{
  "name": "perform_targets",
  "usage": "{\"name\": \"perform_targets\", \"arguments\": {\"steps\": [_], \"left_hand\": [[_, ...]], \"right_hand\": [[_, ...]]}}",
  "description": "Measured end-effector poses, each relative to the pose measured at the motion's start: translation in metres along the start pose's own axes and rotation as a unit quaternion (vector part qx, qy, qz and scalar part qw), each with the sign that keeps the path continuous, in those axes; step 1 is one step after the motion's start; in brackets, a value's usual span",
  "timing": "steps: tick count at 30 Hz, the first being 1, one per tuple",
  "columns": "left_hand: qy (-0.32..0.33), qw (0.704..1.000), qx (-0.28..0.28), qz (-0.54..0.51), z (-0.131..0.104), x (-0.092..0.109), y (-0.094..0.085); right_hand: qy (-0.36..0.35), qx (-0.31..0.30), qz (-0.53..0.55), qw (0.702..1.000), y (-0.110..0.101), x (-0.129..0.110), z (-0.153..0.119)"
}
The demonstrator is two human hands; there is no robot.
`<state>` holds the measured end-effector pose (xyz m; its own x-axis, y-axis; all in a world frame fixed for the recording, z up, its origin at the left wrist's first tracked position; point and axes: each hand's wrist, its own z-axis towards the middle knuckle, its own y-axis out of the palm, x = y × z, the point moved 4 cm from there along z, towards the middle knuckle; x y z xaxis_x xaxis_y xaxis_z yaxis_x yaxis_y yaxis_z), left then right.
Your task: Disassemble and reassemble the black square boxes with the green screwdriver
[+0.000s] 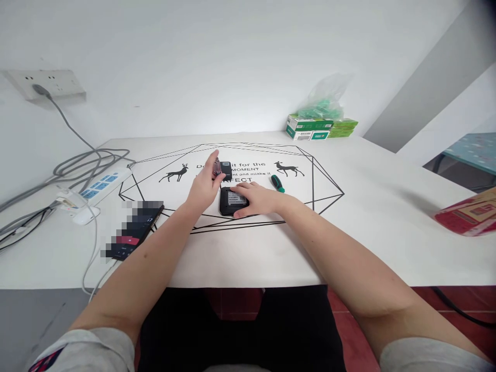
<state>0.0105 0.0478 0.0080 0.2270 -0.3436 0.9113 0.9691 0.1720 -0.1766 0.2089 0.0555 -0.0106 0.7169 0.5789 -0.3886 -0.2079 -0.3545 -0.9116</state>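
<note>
Head view shows our two bare hands working above a white table mat (186, 263), printed with deer, lines and English words. Our right hand (258, 199) is at a black boxy device (226, 202), which lies flat on the mat near the middle with its white printed label (235, 198) facing up. The thumb is at the near edge and the fingers at the far edge, so we hold the device between them. Our left hand (205, 181) is just beyond it and to its left, with thumb and fingers apart around a small clear piece (217, 167); this place is small and blurred, and we cannot tell if we pinch the piece or only touch it. Just right of it is a smaller black box (225, 166) with a light label.

A green and black screwdriver (277, 183) lies beyond our right wrist, touching neither hand. On the left we see a phone (134, 232) and a white power strip (101, 186) with blue sockets. At the back, a clear plastic bag (329, 93) rests on the green and white cartons (310, 125).
</note>
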Motion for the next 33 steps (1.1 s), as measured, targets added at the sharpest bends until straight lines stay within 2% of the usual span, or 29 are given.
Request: {"name": "perform_targets", "arguments": {"steps": [3, 8, 11, 16, 23, 28, 33], "left_hand": [[-0.008, 1.0, -0.004, -0.008, -0.001, -0.001, 0.004], [-0.066, 0.994, 0.067, -0.054, 0.009, -0.017, -0.002], [-0.123, 0.983, 0.104, -0.09, 0.014, -0.03, -0.008], [-0.194, 0.963, 0.129, -0.137, 0.014, -0.039, -0.01], [-0.254, 0.945, 0.13, -0.162, 0.019, -0.049, -0.015], [-0.289, 0.941, 0.088, -0.154, 0.023, -0.055, -0.018], [-0.312, 0.938, 0.043, -0.144, 0.018, -0.05, -0.015]], "right_hand": [[-0.007, 0.006, 0.0, 1.0, 0.0, 0.0, 0.0], [-0.001, 0.002, -0.003, 1.0, 0.0, 0.001, 0.0], [-0.005, 0.008, -0.001, 1.0, 0.0, 0.001, 0.0], [-0.011, 0.013, 0.0, 1.0, 0.0, 0.002, 0.0], [-0.027, 0.011, 0.009, 1.0, -0.001, 0.006, 0.001], [-0.09, 0.022, 0.02, 0.996, -0.004, 0.009, 0.003], [-0.11, 0.034, 0.031, 0.993, -0.003, 0.011, 0.005]]}}
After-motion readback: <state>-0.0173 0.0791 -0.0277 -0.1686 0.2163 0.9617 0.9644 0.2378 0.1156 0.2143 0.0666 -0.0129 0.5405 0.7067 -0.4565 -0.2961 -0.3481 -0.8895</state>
